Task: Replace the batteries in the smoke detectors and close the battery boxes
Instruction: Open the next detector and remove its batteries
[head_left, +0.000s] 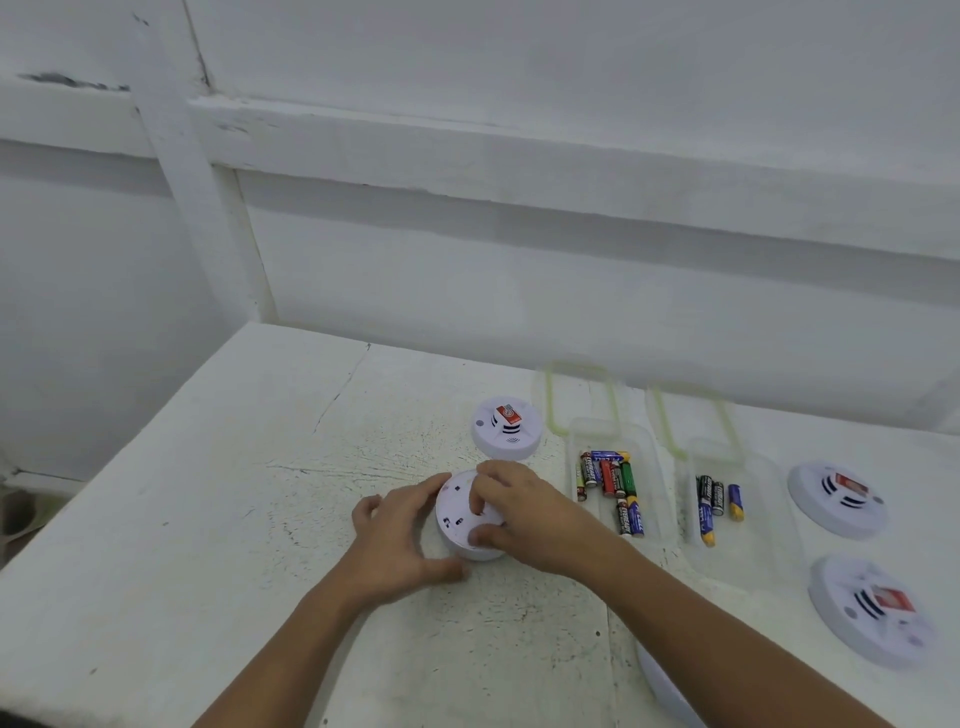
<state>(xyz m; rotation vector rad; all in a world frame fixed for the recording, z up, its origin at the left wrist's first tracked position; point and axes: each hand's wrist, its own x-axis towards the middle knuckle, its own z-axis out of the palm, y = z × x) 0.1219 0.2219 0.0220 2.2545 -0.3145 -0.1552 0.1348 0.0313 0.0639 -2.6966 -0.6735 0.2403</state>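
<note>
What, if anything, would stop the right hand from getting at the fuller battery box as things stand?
Probably nothing, so yes: the fuller battery box lies open just right of the right hand, nothing between, though that hand holds the smoke detector.

My left hand (395, 540) wraps round the left side of a round white smoke detector (457, 512) lying back side up on the white table (208, 519); my right hand (519, 514) grips it from above, fingers bent; just behind sits a second detector (506, 427); to the right are a first clear box (597, 436) holding many batteries (608, 478) and a second clear box (763, 545) holding a few; past them lie two more detectors (836, 499).
</note>
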